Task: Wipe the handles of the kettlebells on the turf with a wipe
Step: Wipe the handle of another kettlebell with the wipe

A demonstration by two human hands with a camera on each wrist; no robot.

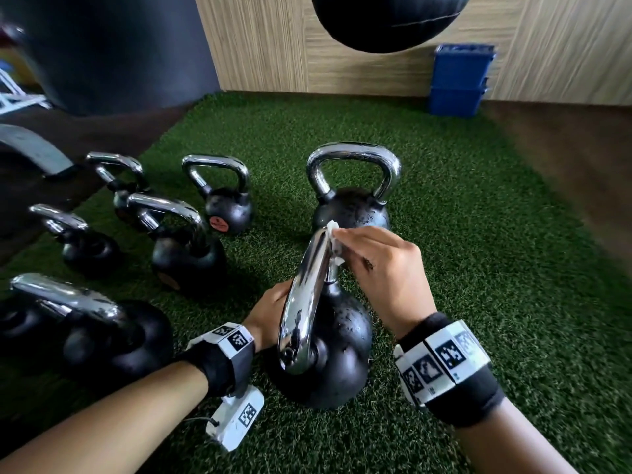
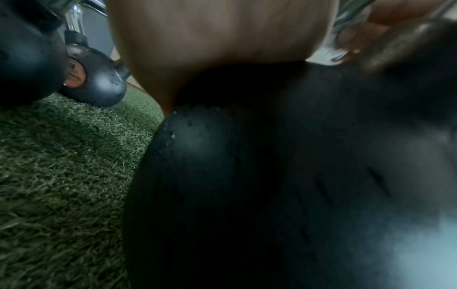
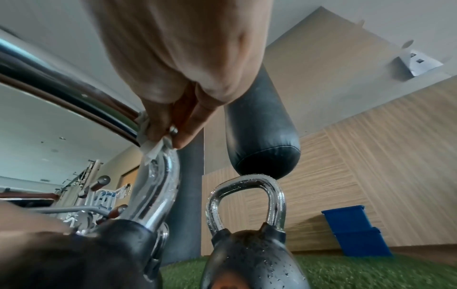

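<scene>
A big black kettlebell (image 1: pixel 342 354) stands on the green turf (image 1: pixel 478 268) right in front of me, its chrome handle (image 1: pixel 304 302) running away from me. My right hand (image 1: pixel 345 239) pinches a white wipe (image 1: pixel 332 230) against the far end of that handle. In the right wrist view the wipe (image 3: pixel 153 148) is bunched under the fingertips (image 3: pixel 178 136) where the handle (image 3: pixel 158 185) bends. My left hand (image 1: pixel 270 311) lies against the left side of the kettlebell. Its fingers are hidden behind the handle. The left wrist view is filled by the palm (image 2: pixel 217 39) and the black ball (image 2: pixel 247 185).
A second large kettlebell (image 1: pixel 352 206) stands just beyond the one I hold. Several smaller ones (image 1: pixel 184 254) are grouped on the left. A black punching bag (image 1: pixel 386 18) hangs overhead. Stacked blue bins (image 1: pixel 458 80) sit by the wooden wall.
</scene>
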